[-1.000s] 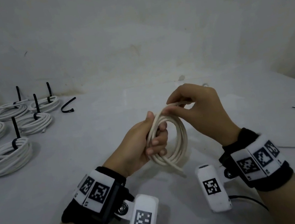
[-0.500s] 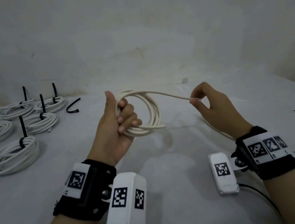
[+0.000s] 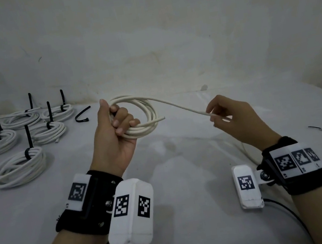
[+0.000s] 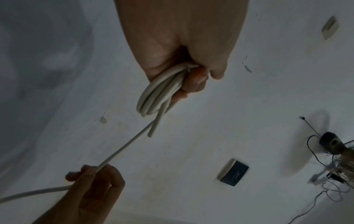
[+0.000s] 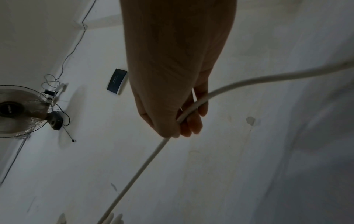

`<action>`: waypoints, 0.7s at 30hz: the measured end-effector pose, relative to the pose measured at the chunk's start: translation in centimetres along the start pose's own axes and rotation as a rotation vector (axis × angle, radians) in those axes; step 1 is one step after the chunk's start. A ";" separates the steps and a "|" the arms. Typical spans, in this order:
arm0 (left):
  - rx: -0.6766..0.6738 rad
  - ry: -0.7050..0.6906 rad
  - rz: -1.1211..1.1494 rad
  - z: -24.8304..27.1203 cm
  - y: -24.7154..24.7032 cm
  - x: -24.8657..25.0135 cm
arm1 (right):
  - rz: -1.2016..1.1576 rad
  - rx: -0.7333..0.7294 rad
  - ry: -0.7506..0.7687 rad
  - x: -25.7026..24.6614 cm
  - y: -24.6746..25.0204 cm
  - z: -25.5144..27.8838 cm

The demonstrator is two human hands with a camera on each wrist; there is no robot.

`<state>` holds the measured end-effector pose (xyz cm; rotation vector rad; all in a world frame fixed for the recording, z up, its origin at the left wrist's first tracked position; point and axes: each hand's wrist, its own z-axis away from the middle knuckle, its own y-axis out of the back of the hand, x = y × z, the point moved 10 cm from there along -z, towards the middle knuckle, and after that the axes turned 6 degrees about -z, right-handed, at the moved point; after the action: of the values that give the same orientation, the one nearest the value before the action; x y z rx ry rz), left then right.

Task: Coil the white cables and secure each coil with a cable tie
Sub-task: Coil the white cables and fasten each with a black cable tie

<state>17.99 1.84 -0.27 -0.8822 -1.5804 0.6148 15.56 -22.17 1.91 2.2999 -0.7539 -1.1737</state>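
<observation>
Right of the coil (image 3: pixel 137 117), right hand (image 3: pixel 235 119) is pinching the white cable (image 3: pixel 183 108); left hand (image 3: pixel 115 134) is gripping the loops. Next loop is best matched in size, kept untwisted.

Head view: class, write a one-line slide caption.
Left hand grips a white cable coil; right hand pinches its loose run.
</observation>
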 end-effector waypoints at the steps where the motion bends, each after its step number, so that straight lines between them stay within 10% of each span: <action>1: 0.007 -0.005 0.002 0.0 0.1 0.1 | 0.020 -0.033 0.007 -0.1 -0.4 0.0; 11: 0.050 -0.059 -0.308 0.3 0.0 -0.2 | 0.160 -0.329 0.391 -9.7 -5.6 2.0; 21: -0.156 0.014 -0.750 2.5 -3.4 -4.3 | 0.042 -0.100 0.419 -11.5 -3.0 2.0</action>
<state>15.04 -3.43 -0.59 -0.3431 -1.8040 -0.0491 9.13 -12.76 5.75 2.3213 -0.5670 -0.6578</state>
